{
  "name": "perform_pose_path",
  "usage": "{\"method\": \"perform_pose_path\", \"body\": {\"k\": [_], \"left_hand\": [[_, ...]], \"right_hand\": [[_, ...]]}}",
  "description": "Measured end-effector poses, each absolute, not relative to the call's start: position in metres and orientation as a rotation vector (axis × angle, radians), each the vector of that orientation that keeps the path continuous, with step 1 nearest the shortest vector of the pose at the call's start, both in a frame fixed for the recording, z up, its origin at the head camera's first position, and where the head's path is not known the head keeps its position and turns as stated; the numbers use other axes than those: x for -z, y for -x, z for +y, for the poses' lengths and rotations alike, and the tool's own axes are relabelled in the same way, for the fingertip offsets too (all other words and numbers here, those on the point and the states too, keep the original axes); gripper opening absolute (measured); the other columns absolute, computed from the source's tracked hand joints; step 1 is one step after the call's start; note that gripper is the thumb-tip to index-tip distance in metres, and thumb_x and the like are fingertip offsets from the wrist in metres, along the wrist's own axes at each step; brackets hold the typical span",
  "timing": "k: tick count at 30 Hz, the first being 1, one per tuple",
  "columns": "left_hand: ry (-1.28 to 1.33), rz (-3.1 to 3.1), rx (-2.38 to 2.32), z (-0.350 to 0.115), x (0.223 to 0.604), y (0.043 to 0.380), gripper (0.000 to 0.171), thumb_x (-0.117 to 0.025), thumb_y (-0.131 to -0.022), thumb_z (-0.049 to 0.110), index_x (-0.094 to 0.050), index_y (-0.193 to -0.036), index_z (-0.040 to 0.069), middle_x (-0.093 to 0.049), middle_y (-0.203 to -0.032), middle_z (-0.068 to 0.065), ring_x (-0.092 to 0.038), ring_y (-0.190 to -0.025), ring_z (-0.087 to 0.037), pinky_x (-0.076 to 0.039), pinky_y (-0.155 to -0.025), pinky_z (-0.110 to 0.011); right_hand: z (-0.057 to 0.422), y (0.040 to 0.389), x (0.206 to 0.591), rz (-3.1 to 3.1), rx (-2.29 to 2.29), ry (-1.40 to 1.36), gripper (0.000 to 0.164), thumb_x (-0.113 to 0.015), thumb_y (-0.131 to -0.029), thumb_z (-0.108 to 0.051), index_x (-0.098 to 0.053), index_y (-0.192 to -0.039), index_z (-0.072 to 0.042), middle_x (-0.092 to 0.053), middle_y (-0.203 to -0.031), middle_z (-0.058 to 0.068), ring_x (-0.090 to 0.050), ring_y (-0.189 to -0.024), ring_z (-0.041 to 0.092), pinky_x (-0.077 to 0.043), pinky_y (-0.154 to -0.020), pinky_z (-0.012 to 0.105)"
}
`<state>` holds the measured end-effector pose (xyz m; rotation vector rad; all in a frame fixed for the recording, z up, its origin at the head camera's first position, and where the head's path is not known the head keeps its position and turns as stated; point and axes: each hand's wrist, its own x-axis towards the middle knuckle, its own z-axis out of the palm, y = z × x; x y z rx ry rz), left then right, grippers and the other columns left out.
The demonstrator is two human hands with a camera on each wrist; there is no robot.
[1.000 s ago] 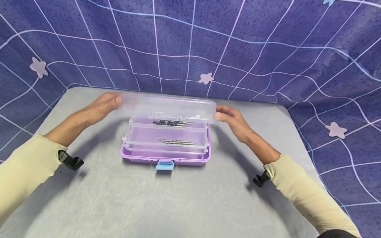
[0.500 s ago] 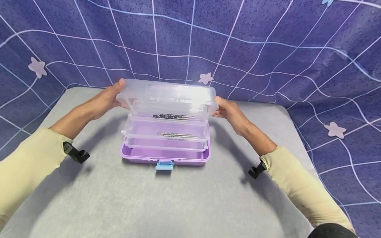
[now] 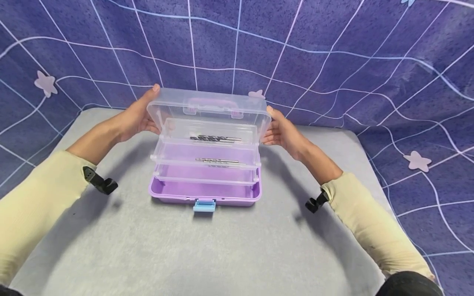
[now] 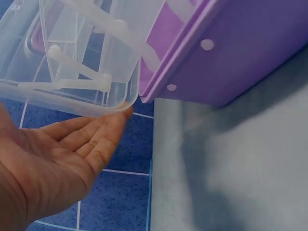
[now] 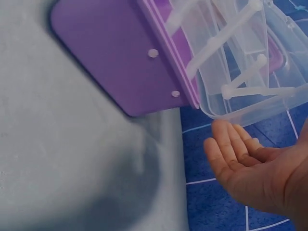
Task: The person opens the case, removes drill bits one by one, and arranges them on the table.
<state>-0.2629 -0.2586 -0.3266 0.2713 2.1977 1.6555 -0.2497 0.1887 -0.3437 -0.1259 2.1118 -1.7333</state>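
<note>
Lid raised behind box, a hand at each end

Left hand (image 3: pixel 136 118) is beyond the far left corner of the box (image 3: pixel 231 202). Its fingers are extended, not curled round anything; the thumb meets the upper corner of the lid (image 3: pixel 212 114), and in the left wrist view a fingertip touches the lid's rim from outside.

The lid comes next, above and behind the far side of the box, tilted open. Its long axis runs left to right, in line with the box's own, so each hand has a short end. That seems the relation that matters: the lid lies inward from both hands, directly between them, and neither is plainly nearer.

Beneath and in front of it, within the box's width, the upper tray (image 3: pixel 174 150) carries dark bits (image 3: pixel 214 138), while silver bits (image 3: pixel 218 160) lie closer to the box's near side, apparently in the lower tray (image 3: pixel 203 176). The latch (image 3: pixel 204 205) hangs at the middle of the box's near wall.

Right hand (image 3: pixel 284 133) is beyond the box's far right corner, fingers slightly bent and spread, gripping nothing; its fingertips touch, or all but touch, the lid's right end, with the thumb at its edge.
</note>
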Motion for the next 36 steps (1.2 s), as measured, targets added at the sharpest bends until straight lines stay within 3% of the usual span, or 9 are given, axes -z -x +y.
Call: {"method": "perform_pose_path", "body": {"k": [7, 14, 20, 24, 27, 33, 36], "left_hand": [[-0.189, 2.168, -1.567, -0.255, 0.32, 0.276, 0.113, -0.021, -0.1, 0.098, -0.048, -0.155, 0.003, -0.085, -0.097, -0.007, -0.082, -0.088, -0.021, -0.064, -0.081, -0.035], [-0.087, 2.13, -1.498, -0.255, 0.32, 0.29, 0.111, -0.017, -0.095, 0.103, -0.061, -0.131, 0.007, -0.082, -0.091, -0.009, -0.076, -0.083, -0.022, -0.06, -0.081, -0.037], [-0.049, 2.061, -1.434, -0.252, 0.319, 0.304, 0.121, -0.01, -0.091, 0.105, -0.062, -0.131, 0.003, -0.083, -0.094, -0.015, -0.08, -0.088, -0.026, -0.063, -0.085, -0.04], [-0.006, 1.98, -1.362, -0.252, 0.318, 0.316, 0.136, -0.004, -0.086, 0.107, -0.053, -0.145, -0.004, -0.082, -0.1, -0.015, -0.08, -0.096, -0.028, -0.061, -0.091, -0.04], [0.034, 1.915, -1.321, -0.252, 0.318, 0.325, 0.14, -0.002, -0.082, 0.109, -0.05, -0.147, -0.005, -0.081, -0.105, -0.015, -0.079, -0.103, -0.028, -0.06, -0.096, -0.04], [0.112, 1.807, -1.322, -0.252, 0.321, 0.334, 0.133, -0.002, -0.081, 0.11, -0.068, -0.115, 0.0, -0.083, -0.101, -0.017, -0.081, -0.099, -0.028, -0.062, -0.095, -0.039], [0.114, 1.787, -1.331, -0.253, 0.323, 0.334, 0.134, 0.001, -0.081, 0.109, -0.072, -0.107, 0.0, -0.083, -0.099, -0.017, -0.08, -0.097, -0.027, -0.062, -0.093, -0.037]], "right_hand": [[0.188, 0.261, 0.335, 2.046, 1.684, 0.044, 0.094, -0.037, -0.105, -0.081, -0.063, -0.13, 0.006, -0.074, -0.105, 0.009, -0.073, -0.099, 0.025, -0.059, -0.102, 0.039], [0.188, 0.275, 0.332, 1.988, 1.666, -0.035, 0.097, -0.039, -0.103, -0.087, -0.066, -0.117, 0.005, -0.077, -0.096, 0.013, -0.079, -0.094, 0.029, -0.064, -0.1, 0.043], [0.191, 0.289, 0.331, 1.962, 1.594, -0.084, 0.111, -0.036, -0.1, -0.094, -0.065, -0.124, 0.01, -0.076, -0.101, 0.018, -0.079, -0.097, 0.033, -0.066, -0.096, 0.044], [0.19, 0.299, 0.333, 1.929, 1.554, -0.128, 0.115, -0.034, -0.097, -0.098, -0.066, -0.12, 0.01, -0.077, -0.1, 0.02, -0.078, -0.097, 0.033, -0.066, -0.093, 0.042], [0.189, 0.304, 0.336, 1.91, 1.536, -0.161, 0.118, -0.032, -0.096, -0.1, -0.068, -0.117, 0.01, -0.079, -0.098, 0.02, -0.078, -0.092, 0.031, -0.066, -0.09, 0.041], [0.186, 0.312, 0.343, 1.884, 1.525, -0.227, 0.116, -0.033, -0.093, -0.103, -0.072, -0.106, 0.006, -0.079, -0.091, 0.016, -0.078, -0.085, 0.026, -0.066, -0.087, 0.039], [0.184, 0.312, 0.346, 1.902, 1.543, -0.228, 0.113, -0.034, -0.093, -0.103, -0.071, -0.104, 0.004, -0.077, -0.09, 0.014, -0.076, -0.083, 0.026, -0.066, -0.09, 0.042]]}}
